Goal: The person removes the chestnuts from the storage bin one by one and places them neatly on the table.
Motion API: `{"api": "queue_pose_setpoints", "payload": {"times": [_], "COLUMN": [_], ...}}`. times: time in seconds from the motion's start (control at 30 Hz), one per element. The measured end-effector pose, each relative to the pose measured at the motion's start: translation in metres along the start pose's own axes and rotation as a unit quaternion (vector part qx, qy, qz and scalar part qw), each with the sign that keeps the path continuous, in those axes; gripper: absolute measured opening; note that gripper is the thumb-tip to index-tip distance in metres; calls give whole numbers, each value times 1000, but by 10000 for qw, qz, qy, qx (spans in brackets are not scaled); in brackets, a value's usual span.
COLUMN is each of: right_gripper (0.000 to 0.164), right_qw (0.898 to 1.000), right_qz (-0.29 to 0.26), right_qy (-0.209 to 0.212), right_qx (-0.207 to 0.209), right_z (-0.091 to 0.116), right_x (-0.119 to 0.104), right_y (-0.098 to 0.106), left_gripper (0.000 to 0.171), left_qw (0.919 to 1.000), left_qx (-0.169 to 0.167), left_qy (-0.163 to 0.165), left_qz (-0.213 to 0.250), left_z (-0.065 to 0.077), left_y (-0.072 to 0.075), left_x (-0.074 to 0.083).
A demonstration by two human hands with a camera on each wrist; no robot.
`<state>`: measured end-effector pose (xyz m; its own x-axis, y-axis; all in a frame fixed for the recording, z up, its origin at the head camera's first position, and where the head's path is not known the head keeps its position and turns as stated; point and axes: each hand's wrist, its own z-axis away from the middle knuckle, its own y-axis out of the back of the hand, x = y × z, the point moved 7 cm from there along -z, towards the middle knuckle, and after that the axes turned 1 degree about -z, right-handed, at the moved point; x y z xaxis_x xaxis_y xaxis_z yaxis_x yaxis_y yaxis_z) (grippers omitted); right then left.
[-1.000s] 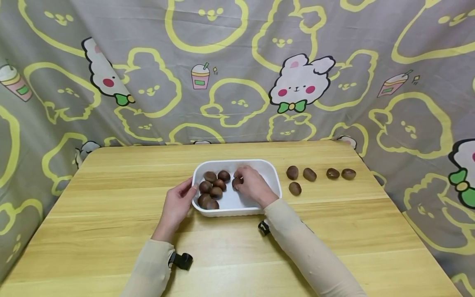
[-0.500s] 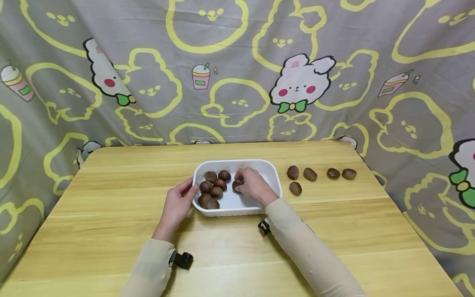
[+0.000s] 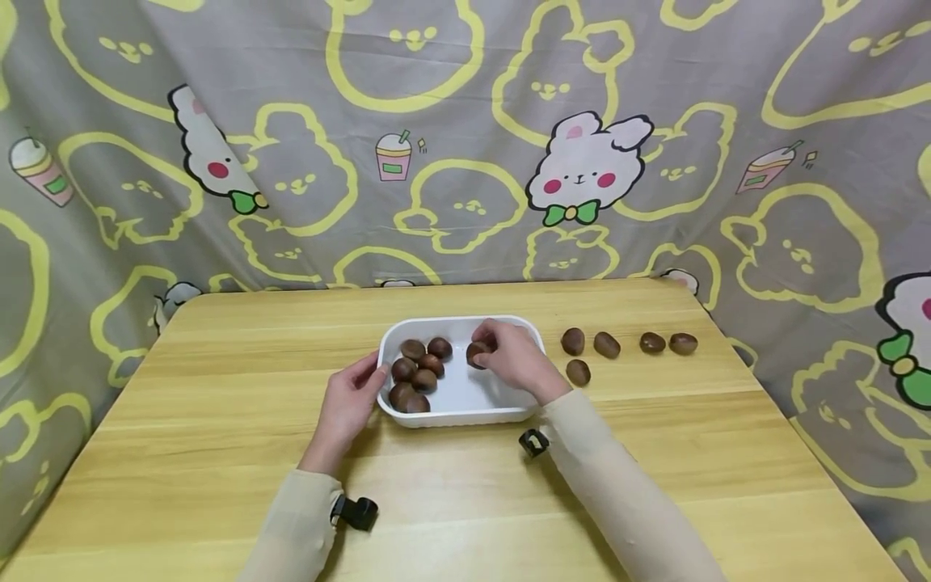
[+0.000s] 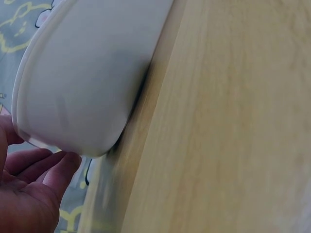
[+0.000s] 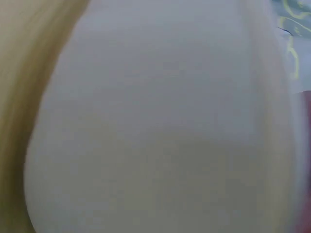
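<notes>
A white rectangular tray [image 3: 458,419] sits on the wooden table, with several brown chestnuts [image 3: 425,380] gathered at its left end. My left hand [image 3: 352,404] holds the tray's left end. In the left wrist view, the thumb of that hand [image 4: 31,189] is at the rim and the fingers lie against the outer wall. Over the inside of the tray, my right hand [image 3: 520,360] pinches a single chestnut [image 3: 477,354] between thumb and fingers. The right wrist view is mostly filled by the tray's outer wall [image 5: 146,107], blurred.
To the right of the tray, several more chestnuts [image 3: 607,345] lie on the table [image 3: 451,501], one of them [image 3: 578,373] nearer the front. A patterned grey curtain [image 3: 465,97] hangs behind the table and along both sides.
My right hand has shifted a little right and up in the head view, carrying its chestnut away from the others in the tray. The left hand keeps its place.
</notes>
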<state>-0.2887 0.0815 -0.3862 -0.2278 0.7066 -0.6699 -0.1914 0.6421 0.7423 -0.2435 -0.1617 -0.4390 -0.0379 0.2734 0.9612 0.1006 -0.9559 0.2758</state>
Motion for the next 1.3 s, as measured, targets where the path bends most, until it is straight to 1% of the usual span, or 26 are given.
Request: {"api": "queue_pose_setpoints", "payload": {"times": [0.07,0.13,0.27,0.37,0.47,0.6,0.7,0.77,0.9,1.13,1.23,1.3], "right_gripper": [20,20,24,26,27,27,27,26,28,31,33,33], "right_qw": [9997,9986,9960,9947,9940,9942,9938,9931,9923,9935,9932,9920], "right_qz": [-258,-509,-781,-804,-803,-741,-729,-788,-867,-742,-686,-750], "right_qy": [-14,-127,-356,-443,-434,-424,-484,-509,-515,-807,-898,-986], "right_qx": [17,61,253,471,606,649,680,705,723,310,263,227], "right_z": [5,10,23,32,38,45,52,57,65,85,89,91], "right_x": [2,4,12,19,26,38,50,60,78,111,124,131], "right_y": [9,20,46,67,85,103,114,119,124,121,120,118], "left_gripper": [40,40,40,41,41,42,42,42,42,41,40,40], "left_qw": [10000,10000,10000,10000,10000,9999,9998,9998,10000,9999,10000,10000], "left_qx": [0,-11,0,16,2,-76,-135,-135,-57,-109,-75,-47], "left_qy": [-18,-48,-93,-94,-52,84,146,146,45,37,5,-11], "left_qz": [12,11,5,-24,-42,-4,2,-8,-61,-40,5,35], "left_z": [0,0,1,2,1,1,0,0,-1,2,1,1], "left_y": [0,0,1,1,2,2,1,0,1,0,0,1], "left_x": [0,1,3,3,2,0,-1,-1,0,-4,-3,-2]}}
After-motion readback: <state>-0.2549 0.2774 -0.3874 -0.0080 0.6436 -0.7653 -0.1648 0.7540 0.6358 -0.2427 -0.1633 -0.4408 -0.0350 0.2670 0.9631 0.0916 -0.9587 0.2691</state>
